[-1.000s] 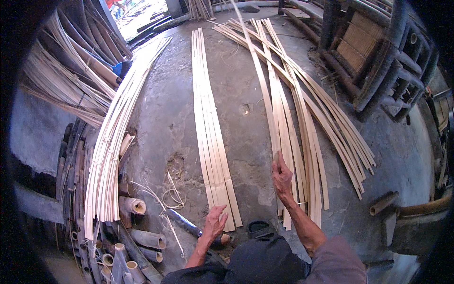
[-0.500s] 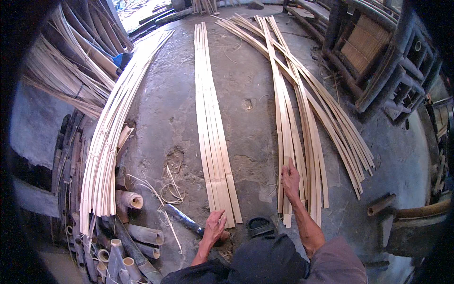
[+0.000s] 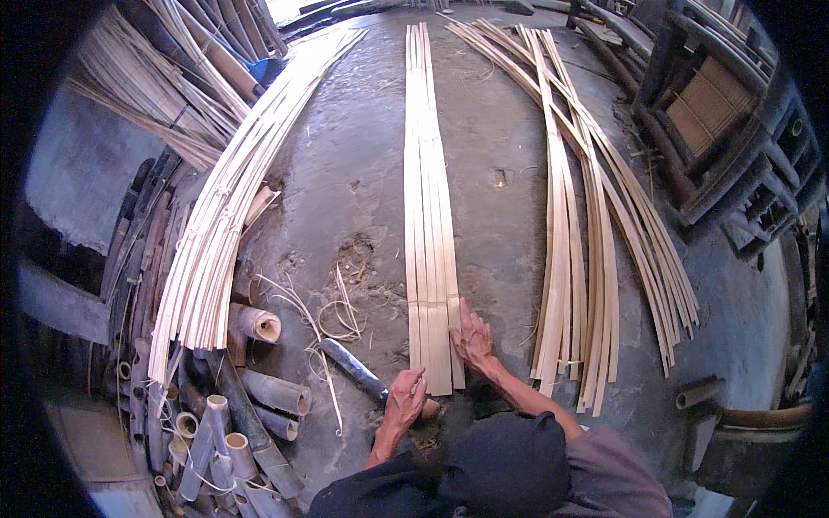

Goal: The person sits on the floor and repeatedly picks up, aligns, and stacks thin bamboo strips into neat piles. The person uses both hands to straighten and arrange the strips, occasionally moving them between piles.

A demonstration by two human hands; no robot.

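Flat pale bamboo strips lie side by side in a long row on the floor in front of me. My right hand is at the right edge of this row near its close end, fingers stretched and touching the outermost strip. Just left of the row's near end is my left hand, its fingers loosely bent and nothing visible in them. Beside it lies a large knife with a dark blade. The knife's brown handle shows partly beyond my left hand.
A fan of crossed bamboo strips spreads on the right. Another strip bundle lies at left, above cut bamboo tubes. Thin shavings curl on the floor near the knife. A bamboo-framed piece of furniture stands far right.
My right hand has left the right-hand strips and moved left to the middle row. My left hand stays near the row's close end. The whole view has shifted.
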